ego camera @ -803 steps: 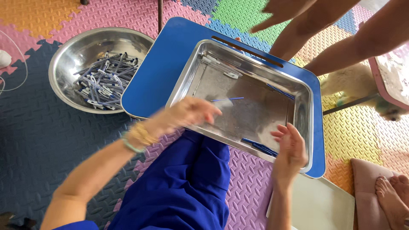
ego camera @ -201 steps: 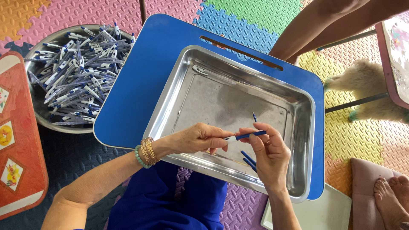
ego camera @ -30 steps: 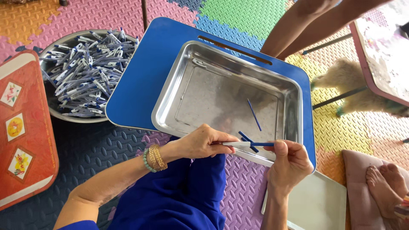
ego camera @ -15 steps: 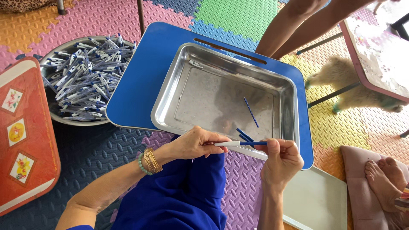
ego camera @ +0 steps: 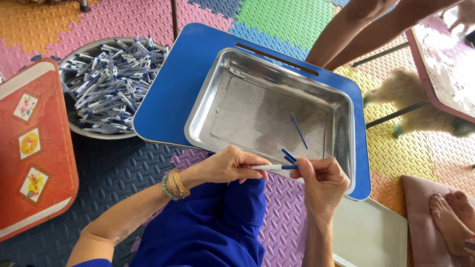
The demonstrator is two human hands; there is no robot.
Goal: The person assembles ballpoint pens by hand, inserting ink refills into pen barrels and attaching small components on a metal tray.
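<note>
The left hand [ego camera: 228, 167] and right hand [ego camera: 322, 182] pinch one white pen [ego camera: 273, 167] between their fingers, whose tips hide its ends. Just beyond lies a steel tray [ego camera: 225, 94] on a blue table [ego camera: 170, 94]. Bright foam floor mats [ego camera: 277, 212] spread below, partly cut off.

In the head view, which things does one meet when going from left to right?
Red board → bowl of pens → left hand → pen → right hand → furry animal
</note>
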